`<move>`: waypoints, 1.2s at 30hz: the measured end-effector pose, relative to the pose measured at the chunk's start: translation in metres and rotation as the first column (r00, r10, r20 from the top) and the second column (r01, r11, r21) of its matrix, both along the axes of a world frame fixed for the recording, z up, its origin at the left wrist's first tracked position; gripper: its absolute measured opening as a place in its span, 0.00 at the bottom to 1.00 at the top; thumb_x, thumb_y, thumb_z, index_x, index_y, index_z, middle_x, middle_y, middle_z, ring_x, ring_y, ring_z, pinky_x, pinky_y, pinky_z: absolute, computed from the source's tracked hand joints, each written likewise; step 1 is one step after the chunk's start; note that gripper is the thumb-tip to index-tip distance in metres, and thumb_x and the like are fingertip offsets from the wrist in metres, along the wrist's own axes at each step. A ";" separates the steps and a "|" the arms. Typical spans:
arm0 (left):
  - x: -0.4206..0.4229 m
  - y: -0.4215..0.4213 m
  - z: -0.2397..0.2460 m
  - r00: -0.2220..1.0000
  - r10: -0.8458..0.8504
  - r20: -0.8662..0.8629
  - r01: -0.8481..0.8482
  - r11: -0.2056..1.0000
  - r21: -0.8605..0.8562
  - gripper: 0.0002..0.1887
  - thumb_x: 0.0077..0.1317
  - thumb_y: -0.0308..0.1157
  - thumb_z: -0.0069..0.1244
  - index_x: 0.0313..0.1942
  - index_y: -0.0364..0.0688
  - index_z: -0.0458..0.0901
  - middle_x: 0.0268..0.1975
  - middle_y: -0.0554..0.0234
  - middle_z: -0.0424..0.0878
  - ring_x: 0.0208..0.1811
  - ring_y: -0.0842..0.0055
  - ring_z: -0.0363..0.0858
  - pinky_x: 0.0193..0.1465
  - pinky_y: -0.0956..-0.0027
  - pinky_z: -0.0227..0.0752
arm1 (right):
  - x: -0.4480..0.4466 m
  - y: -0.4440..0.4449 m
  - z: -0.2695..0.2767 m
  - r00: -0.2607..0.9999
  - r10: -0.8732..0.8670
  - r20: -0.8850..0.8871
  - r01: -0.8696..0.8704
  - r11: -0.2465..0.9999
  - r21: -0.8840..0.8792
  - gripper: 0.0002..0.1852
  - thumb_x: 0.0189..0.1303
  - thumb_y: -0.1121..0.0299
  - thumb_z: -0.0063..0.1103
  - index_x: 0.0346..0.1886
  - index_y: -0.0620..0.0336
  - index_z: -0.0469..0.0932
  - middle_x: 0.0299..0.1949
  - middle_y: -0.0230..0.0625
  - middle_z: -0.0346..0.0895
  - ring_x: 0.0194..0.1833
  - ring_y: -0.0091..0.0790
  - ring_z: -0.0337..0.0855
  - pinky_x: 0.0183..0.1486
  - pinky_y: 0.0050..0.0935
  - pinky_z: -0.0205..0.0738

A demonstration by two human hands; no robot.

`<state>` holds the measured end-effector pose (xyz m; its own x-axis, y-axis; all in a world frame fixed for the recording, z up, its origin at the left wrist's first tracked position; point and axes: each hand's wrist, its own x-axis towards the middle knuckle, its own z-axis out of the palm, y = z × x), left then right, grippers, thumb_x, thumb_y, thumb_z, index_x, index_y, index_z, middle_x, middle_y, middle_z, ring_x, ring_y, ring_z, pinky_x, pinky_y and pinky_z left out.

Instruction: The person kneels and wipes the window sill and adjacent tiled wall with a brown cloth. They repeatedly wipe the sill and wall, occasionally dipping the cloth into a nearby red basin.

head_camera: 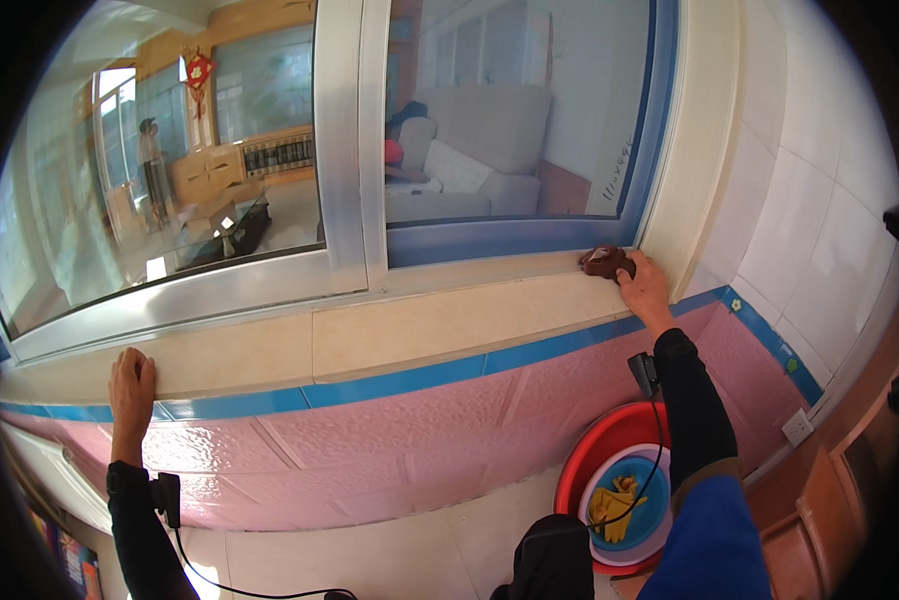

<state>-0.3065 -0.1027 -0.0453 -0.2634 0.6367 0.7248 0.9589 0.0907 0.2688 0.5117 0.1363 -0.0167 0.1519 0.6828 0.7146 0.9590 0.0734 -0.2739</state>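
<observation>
My right hand (pixel 646 289) grips a dark reddish-brown cloth (pixel 607 262) at the right end of the beige tiled windowsill (pixel 419 322), in the corner by the window frame. The cloth touches the sill below the blue-edged pane. My left hand (pixel 132 375) rests on the left part of the sill's front edge, its fingers curled with nothing seen in them. Above the sill stands the sliding window (pixel 350 150) with silver metal frames; its glass shows a room with a sofa and a person, partly as reflections.
A red basin (pixel 573 469) on the floor holds smaller basins and yellow rubber gloves (pixel 614 510). A wall socket (pixel 797 427) and brown wooden furniture (pixel 832 502) are at the right. A white radiator (pixel 59 465) stands lower left. Cables hang from both wrists.
</observation>
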 end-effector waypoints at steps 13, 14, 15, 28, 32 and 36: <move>-0.011 0.001 -0.002 0.999 -0.045 -0.005 0.045 0.999 -0.018 0.11 0.77 0.33 0.48 0.37 0.36 0.71 0.37 0.50 0.75 0.42 0.52 0.74 0.50 0.49 0.67 | -0.072 -0.028 0.004 0.882 0.471 -0.030 -0.471 0.882 -0.018 0.17 0.66 0.64 0.69 0.57 0.55 0.84 0.53 0.48 0.84 0.58 0.59 0.82 0.62 0.49 0.76; -0.013 0.001 -0.003 0.999 -0.052 -0.004 0.052 0.998 -0.019 0.10 0.77 0.33 0.48 0.37 0.36 0.71 0.37 0.50 0.75 0.42 0.52 0.74 0.50 0.49 0.67 | -0.057 -0.024 0.004 0.941 0.336 -0.034 -0.336 0.942 -0.014 0.18 0.66 0.63 0.69 0.57 0.57 0.85 0.53 0.51 0.86 0.58 0.59 0.83 0.62 0.49 0.77; -0.015 0.002 -0.004 0.998 -0.056 -0.001 0.056 0.998 -0.011 0.10 0.77 0.33 0.48 0.37 0.36 0.71 0.37 0.50 0.75 0.42 0.52 0.75 0.50 0.49 0.67 | -0.035 -0.025 0.004 0.956 0.288 -0.058 -0.287 0.958 0.020 0.18 0.67 0.63 0.68 0.57 0.58 0.85 0.52 0.53 0.86 0.57 0.60 0.84 0.62 0.50 0.77; -0.006 0.003 -0.006 0.997 -0.080 -0.002 0.080 0.994 0.068 0.10 0.76 0.33 0.49 0.37 0.36 0.71 0.36 0.51 0.74 0.42 0.53 0.74 0.49 0.50 0.67 | 0.002 -0.040 -0.018 0.981 0.191 0.024 -0.193 0.973 0.128 0.17 0.69 0.66 0.65 0.57 0.62 0.83 0.54 0.53 0.85 0.58 0.62 0.83 0.62 0.52 0.77; -0.004 0.005 -0.005 1.000 -0.023 0.008 0.023 0.998 0.050 0.10 0.76 0.33 0.50 0.37 0.37 0.71 0.36 0.51 0.75 0.41 0.52 0.75 0.48 0.49 0.67 | -0.041 -0.064 -0.022 0.957 0.287 0.033 -0.288 0.944 0.163 0.16 0.72 0.66 0.63 0.58 0.61 0.82 0.57 0.50 0.84 0.60 0.59 0.81 0.63 0.50 0.77; 0.000 0.003 -0.005 1.000 -0.011 0.015 0.011 0.999 0.043 0.10 0.75 0.33 0.51 0.37 0.37 0.72 0.37 0.52 0.75 0.42 0.53 0.75 0.48 0.49 0.67 | -0.091 -0.078 -0.018 0.928 0.369 0.047 -0.372 0.917 0.141 0.16 0.71 0.66 0.63 0.59 0.60 0.81 0.57 0.49 0.84 0.60 0.58 0.82 0.63 0.50 0.77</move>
<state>-0.3070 -0.0992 -0.0500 -0.2681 0.6079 0.7473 0.9554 0.0683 0.2872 0.4207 0.0586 -0.0347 -0.1068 0.5766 0.8100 0.8602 0.4621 -0.2155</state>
